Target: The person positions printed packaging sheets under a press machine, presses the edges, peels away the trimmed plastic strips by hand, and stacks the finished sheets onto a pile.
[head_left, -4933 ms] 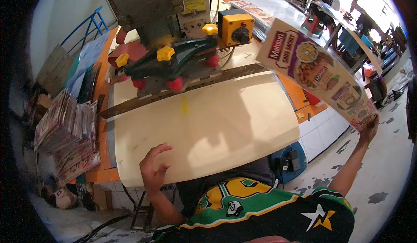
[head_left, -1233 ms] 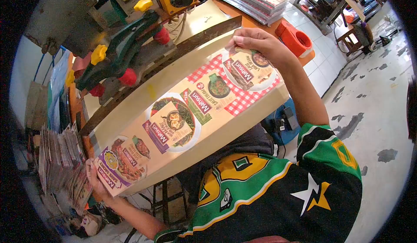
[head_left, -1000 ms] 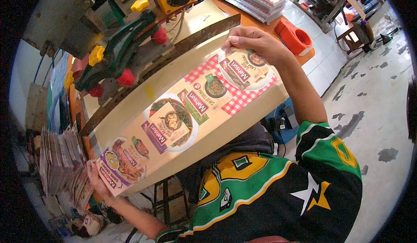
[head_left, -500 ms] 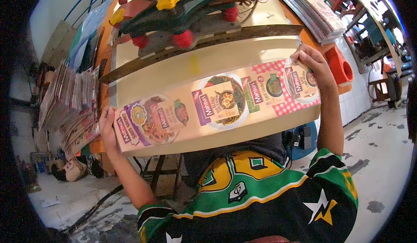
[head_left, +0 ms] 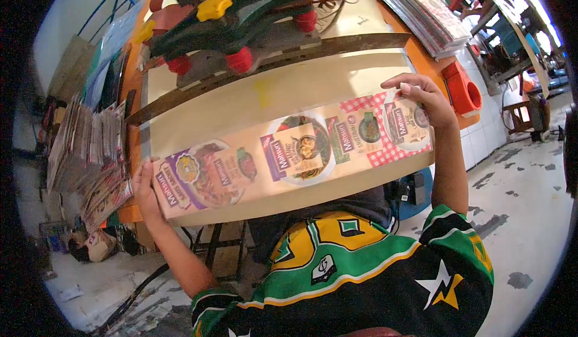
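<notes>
A long printed strip (head_left: 241, 174) with glossy film over it lies slightly tilted along the front of a cream worktop (head_left: 217, 111). Pictures of food bowls and sauce packs cover it. At its left end, my left hand (head_left: 146, 186) is closed on the short edge. My right hand (head_left: 424, 99) holds the upper right corner, its thumb against the film and its index finger raised and reaching leftward. Behind the strip, a dark metal bar (head_left: 271, 69) crosses the worktop. The undersides of both hands' grips are hidden.
A dark green frame (head_left: 241, 30) with red feet and yellow knobs stands behind the bar. An orange-red tape dispenser (head_left: 462, 90) sits at the right edge. Stacks of printed sheets lie at the left (head_left: 90, 150) and back right (head_left: 427, 21).
The view has shifted, so the scene sits a little further left. My right index finger has lifted and straightened away from the strip's corner. My left hand stays at the left end.
</notes>
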{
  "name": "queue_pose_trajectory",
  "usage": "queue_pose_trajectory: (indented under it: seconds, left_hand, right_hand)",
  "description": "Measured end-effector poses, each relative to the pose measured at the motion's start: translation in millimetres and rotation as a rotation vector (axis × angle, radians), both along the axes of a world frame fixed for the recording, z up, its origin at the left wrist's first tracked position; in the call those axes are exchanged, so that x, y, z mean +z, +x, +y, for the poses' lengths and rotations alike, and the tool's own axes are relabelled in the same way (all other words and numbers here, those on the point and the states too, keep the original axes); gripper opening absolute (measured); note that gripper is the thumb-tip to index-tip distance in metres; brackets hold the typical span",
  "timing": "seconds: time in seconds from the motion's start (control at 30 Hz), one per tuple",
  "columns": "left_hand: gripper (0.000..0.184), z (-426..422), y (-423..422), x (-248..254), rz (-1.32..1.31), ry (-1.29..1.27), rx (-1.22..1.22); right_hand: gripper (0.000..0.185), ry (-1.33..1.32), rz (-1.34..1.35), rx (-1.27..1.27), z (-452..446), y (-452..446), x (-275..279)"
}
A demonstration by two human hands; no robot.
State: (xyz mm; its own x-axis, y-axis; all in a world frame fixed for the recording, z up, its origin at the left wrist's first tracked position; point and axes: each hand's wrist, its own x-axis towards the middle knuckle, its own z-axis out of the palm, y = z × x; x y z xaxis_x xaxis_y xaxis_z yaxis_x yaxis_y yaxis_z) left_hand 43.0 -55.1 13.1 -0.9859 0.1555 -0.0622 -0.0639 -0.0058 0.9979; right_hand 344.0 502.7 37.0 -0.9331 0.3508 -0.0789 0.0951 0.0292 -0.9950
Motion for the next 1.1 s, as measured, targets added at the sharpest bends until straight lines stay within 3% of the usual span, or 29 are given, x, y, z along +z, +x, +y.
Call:
queue_pose_trajectory:
  seconds: [0.07,0.13,0.37,0.47,0.57,0.6,0.67,0.7,0.73,0.8,0.9,0.97,1.1]
  left_hand:
    - [0.024,-10,-12,-4,-0.016,0.066,-0.117]
    - [0.025,-3,-10,1,-0.059,0.086,-0.087]
    - [0.026,-7,-9,0,-0.037,0.107,-0.159]
    - [0.026,-6,-6,-8,0.011,0.090,-0.068]
    - [0.024,-5,-2,-18,0.117,0.105,0.076]
    - [0.023,-6,0,-20,0.201,0.134,0.100]
    - [0.023,-10,1,-24,0.280,0.163,0.121]
    - [0.023,-15,-1,-30,0.282,0.192,0.087]
    - [0.024,-15,-1,-31,0.284,0.222,0.053]
    - [0.024,-15,1,-31,0.258,0.230,0.078]
    - [0.025,-18,3,-25,0.127,0.077,0.076]
    - [0.038,-17,14,-11,0.173,-0.192,-0.158]
    - [0.059,1,41,13,0.235,-0.349,-0.309]
  right_hand:
    - [0.037,-0.230,-0.033,0.051,-1,0,4]
    - [0.036,-0.240,-0.031,0.029,-2,-3,6]
    - [0.036,-0.170,0.038,0.071,2,1,7]
    - [0.041,-0.110,0.024,0.046,-9,1,16]
    - [0.041,0.155,-0.073,-0.052,-5,7,7]
    - [0.041,0.156,-0.075,-0.057,2,13,0]
    - [0.039,0.141,-0.337,0.022,14,23,-9]
    - [0.036,-0.052,-0.231,0.017,-7,21,8]
    - [0.036,-0.053,-0.234,0.012,-9,24,10]
    - [0.035,0.179,-0.314,0.064,-10,29,12]
    - [0.031,0.282,-0.317,0.025,-3,41,-1]
    - [0.029,0.308,-0.293,-0.014,-5,44,-8]
    - [0.027,0.311,-0.185,-0.137,-14,46,-12]
